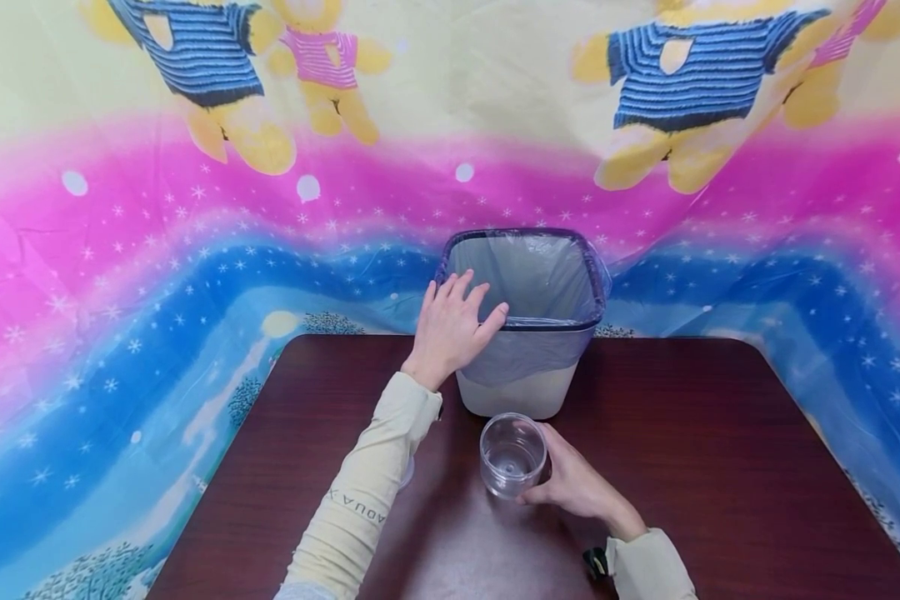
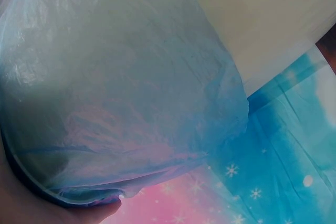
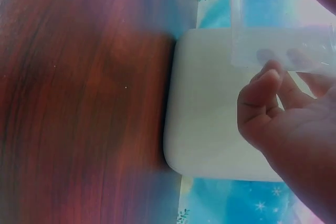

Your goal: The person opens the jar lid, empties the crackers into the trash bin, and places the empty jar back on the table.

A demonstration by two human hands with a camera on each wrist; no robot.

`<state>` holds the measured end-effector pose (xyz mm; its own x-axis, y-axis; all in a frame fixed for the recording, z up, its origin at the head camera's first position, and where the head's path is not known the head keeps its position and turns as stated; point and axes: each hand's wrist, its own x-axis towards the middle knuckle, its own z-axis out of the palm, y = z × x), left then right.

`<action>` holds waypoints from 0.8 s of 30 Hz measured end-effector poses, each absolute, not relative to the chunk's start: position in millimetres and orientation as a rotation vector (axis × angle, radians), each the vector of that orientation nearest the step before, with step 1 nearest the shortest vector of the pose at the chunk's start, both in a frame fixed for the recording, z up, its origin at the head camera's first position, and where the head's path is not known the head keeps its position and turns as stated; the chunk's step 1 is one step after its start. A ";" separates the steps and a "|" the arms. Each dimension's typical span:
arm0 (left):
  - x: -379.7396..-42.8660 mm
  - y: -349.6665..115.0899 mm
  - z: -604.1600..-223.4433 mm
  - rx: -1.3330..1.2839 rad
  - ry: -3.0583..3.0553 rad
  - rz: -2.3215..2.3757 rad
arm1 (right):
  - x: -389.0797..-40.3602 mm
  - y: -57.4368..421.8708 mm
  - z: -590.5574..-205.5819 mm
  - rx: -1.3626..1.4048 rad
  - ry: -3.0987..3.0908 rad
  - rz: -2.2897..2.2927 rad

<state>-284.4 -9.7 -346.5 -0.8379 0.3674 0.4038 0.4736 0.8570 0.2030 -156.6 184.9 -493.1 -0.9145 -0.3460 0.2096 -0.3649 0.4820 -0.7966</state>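
Note:
My left hand (image 1: 453, 329) lies at the left front of the trash bin's rim, its fingers spread and fairly straight. In the left wrist view, part of that hand (image 2: 102, 212) shows right at the rim, beside the clear bag (image 2: 131, 82). With thumb and fingers round its right side, my right hand (image 1: 573, 479) holds a clear plastic jar (image 1: 512, 475). The jar has an open top and looks empty. In the right wrist view the jar (image 3: 283, 51) stands above the curled fingers of the right hand (image 3: 289, 114), in front of the pale bin wall.
The off-white trash bin (image 1: 517, 396), with a dark rim and a clear liner folded over it, stands at the table's back edge. A clear curved edge (image 1: 408, 473) shows beside the left sleeve, mostly hidden. Behind the brown table (image 1: 682, 433) hangs a printed cloth (image 1: 375, 200).

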 end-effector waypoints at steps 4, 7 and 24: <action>-283.8 -10.0 -346.2 -0.630 -2.680 -0.432 | -157.0 184.6 -494.6 0.647 -2.683 1.456; -283.8 -10.1 -346.2 -0.631 -2.681 -0.434 | -157.1 184.7 -496.0 0.658 -2.682 1.443; -283.4 -10.0 -346.6 -0.631 -2.671 -0.437 | -157.4 184.9 -505.1 0.689 -2.685 1.447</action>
